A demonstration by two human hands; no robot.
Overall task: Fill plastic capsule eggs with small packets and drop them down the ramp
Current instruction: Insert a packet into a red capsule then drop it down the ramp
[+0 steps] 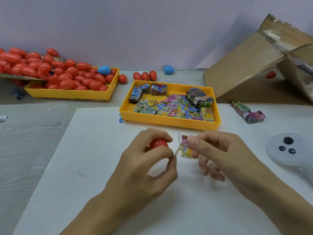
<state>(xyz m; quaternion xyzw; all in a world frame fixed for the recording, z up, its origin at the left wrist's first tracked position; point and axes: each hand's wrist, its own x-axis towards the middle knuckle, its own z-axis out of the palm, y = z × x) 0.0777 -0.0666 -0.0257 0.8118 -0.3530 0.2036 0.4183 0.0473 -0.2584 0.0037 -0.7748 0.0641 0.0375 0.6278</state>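
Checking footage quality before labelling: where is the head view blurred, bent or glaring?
Head view: motion blur smears the right hand and the packet it pinches; the left hand holding the red egg is sharper; wide-angle bending shows at the edges; glare sits on the cardboard ramp tape; lighting is soft and even.

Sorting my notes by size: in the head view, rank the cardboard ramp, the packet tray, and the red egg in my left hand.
1. cardboard ramp
2. packet tray
3. red egg, though nearest the camera

Egg in the grip is glossy smooth plastic, packet beside it shiny printed paper, ramp beyond is rough matt cardboard.
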